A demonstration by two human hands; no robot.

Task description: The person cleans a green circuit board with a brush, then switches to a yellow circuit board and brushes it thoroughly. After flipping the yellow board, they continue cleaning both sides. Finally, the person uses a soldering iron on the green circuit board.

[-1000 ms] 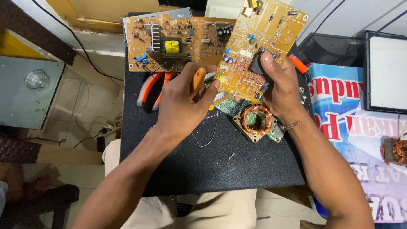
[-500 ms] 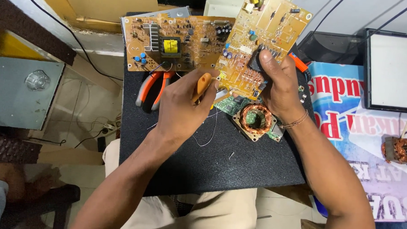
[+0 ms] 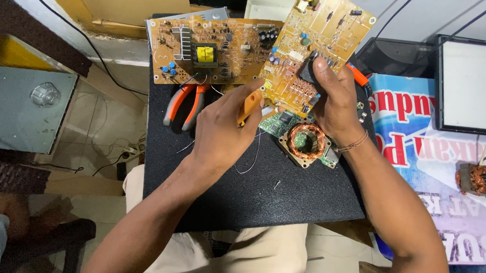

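Mat: black foam work mat [image 3: 284,197] over the person's lap, carries most of the gear; top edge under the boards.
Banner: blue/white printed sheet [image 3: 415,132] just beside mat on the right, partly under the rt forearm.
Monitor: dark-framed white screen [image 3: 471,85] upper right, lying on the banner.
Flat board: tan circuit board w/ yellow transformer [image 3: 208,49] lies flat at top of mat, component side up.
Held board: second tan circuit board [image 3: 322,37] tilted, raised off the mat, its lower edge near the flat board's rt end and above the coil.
Right hand: right hand [image 3: 336,102] closed round lower rt part of the held board, thumb on top by a black component, fingers behind.
Left hand: left hand [image 3: 227,136] closed on an orange-handled tool [image 3: 250,103], pinched btwn thumb & fingers; tool tip sits at the held board's lower left edge, tip itself too small to make out.
Pliers: orange-grip pliers [image 3: 182,107] flat on mat just below flat board, left of the left hand, not touched.
Coil: copper-wound ring coil on small green board [image 3: 306,140] on mat, btwn the two hands, below held board.
2nd coil: small copper coil [image 3: 476,179] far right on the banner, well apart from the hands.
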